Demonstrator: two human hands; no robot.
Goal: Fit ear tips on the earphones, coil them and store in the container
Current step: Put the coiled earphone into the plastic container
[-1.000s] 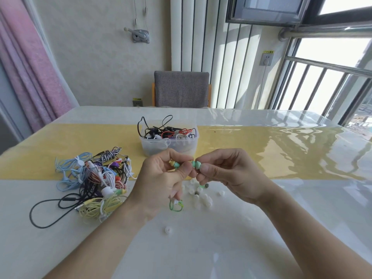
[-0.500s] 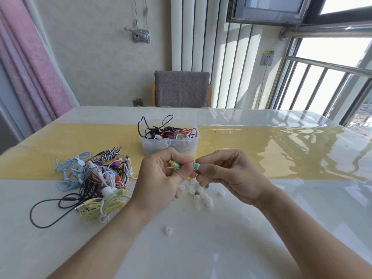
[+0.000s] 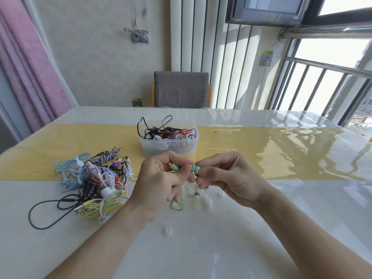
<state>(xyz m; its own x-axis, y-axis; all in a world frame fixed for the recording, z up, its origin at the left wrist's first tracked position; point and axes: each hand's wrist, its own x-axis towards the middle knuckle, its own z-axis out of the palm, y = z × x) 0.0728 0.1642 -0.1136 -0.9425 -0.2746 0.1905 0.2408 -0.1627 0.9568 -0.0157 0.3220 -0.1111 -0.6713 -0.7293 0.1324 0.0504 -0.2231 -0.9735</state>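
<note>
Since a moment ago a green cable loop (image 3: 177,205) hangs below the left hand (image 3: 161,184) again, both hands pinching mint earbuds, right hand (image 3: 227,178) on one earbud (image 3: 195,169).

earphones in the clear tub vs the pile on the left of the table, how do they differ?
The container sits on the yellow strip; its earphones are mostly black and red, with a few loops sticking above the rim. The loose pile spreads on the table across the yellow strip's edge, with blue, yellow, white and pink cords. Both are tangled and untouched by the hands.
</note>
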